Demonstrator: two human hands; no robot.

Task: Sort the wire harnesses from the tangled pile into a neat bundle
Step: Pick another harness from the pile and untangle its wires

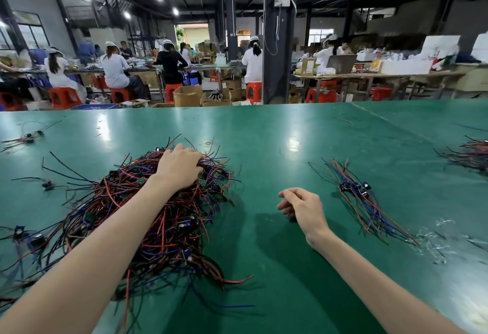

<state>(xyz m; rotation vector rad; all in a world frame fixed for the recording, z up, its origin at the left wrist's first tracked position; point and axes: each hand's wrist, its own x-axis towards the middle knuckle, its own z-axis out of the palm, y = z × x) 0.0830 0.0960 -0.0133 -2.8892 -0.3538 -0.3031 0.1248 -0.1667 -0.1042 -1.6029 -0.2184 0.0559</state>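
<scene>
The tangled pile of red, black and blue wire harnesses [163, 217] lies on the flat green worktable [264, 132], left of centre. The left hand [179, 167] grips wires at the pile's far side. The right hand [301, 206] is between the pile and the small straight bundle of red and blue harnesses [361, 199], which lies to the right.

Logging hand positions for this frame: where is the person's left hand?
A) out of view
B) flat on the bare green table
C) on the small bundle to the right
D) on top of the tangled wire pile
D: the left hand sits atop the tangled pile, fingers curled into its wires.
</scene>
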